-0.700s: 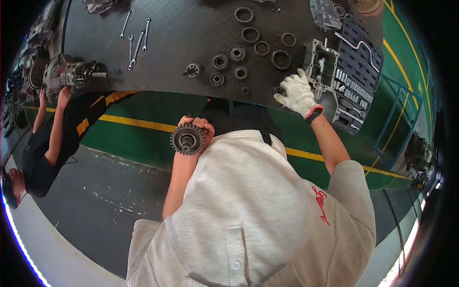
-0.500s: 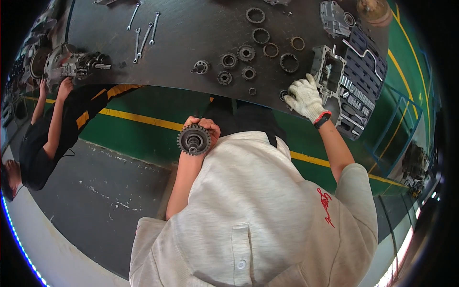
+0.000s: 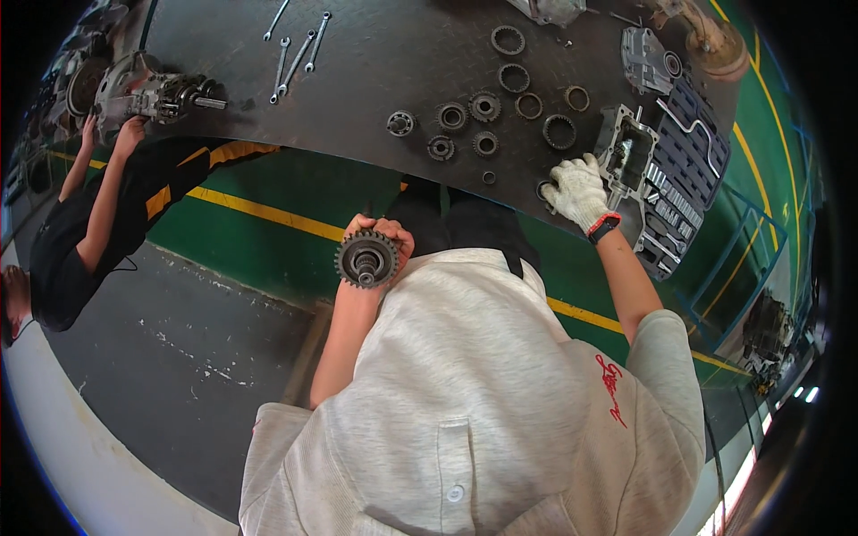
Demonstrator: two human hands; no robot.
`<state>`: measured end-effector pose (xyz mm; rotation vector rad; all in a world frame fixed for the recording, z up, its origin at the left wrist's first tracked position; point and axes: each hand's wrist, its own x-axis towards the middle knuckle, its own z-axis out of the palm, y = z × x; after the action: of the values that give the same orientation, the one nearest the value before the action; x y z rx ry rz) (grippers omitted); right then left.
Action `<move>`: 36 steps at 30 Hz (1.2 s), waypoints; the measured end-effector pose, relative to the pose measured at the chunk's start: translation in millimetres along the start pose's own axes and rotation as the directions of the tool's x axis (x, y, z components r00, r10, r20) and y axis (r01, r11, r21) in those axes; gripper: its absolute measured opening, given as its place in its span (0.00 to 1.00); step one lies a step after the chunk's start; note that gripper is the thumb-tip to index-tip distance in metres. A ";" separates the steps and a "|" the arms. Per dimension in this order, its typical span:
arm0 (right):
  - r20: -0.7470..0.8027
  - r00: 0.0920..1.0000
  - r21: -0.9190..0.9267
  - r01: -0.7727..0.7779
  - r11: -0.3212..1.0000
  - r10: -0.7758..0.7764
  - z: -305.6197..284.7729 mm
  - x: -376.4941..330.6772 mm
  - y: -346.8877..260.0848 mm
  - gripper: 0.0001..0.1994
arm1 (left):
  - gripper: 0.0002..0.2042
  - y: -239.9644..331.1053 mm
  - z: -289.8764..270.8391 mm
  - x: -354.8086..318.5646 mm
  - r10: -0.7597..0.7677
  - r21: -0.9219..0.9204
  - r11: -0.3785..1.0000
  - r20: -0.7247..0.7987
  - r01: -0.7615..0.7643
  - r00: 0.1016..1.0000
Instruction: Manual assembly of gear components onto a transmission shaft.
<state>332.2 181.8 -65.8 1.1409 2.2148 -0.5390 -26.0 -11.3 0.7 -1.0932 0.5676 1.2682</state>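
My left hand (image 3: 380, 234) is bare and grips a dark toothed gear on a short shaft (image 3: 365, 259), held up in front of my chest, away from the table. My right hand (image 3: 576, 190) wears a white glove and a red wristband. It lies on the dark steel table (image 3: 375, 80) near its front edge, just left of an open grey metal housing (image 3: 624, 147). Its fingers cover a small dark ring (image 3: 544, 189); whether they grip it is hidden.
Several gears, rings and bearings (image 3: 485, 107) lie spread on the table. Wrenches (image 3: 295, 49) lie at the back left, and a black socket tray (image 3: 684, 170) sits at the right. Another person in black (image 3: 85, 232) touches a gearbox assembly (image 3: 147, 89) at the left.
The view has shifted slightly. My left hand still holds the gear at my chest, and my right hand has slid a little down from the housing toward the table edge.
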 end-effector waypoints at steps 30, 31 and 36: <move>-0.293 0.956 0.262 0.069 0.963 0.011 14.6 106.9 -66.4 0.29 | 0.15 8.5 -15.6 3.1 -0.072 0.013 0.997 0.097 0.071 0.993; -0.265 0.964 0.264 0.039 0.964 0.033 7.7 95.0 -62.1 0.28 | 0.15 10.4 -16.3 3.2 -0.083 0.013 0.997 0.095 0.082 0.992; -0.361 0.928 0.170 -0.030 0.985 0.091 14.7 23.3 -16.8 0.25 | 0.14 12.3 -11.8 1.5 -0.054 0.016 0.998 0.001 0.054 0.999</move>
<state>312.1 177.8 -90.7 1.4940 2.4753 -0.5196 -34.7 -21.9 -9.6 -1.0878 0.5428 1.2155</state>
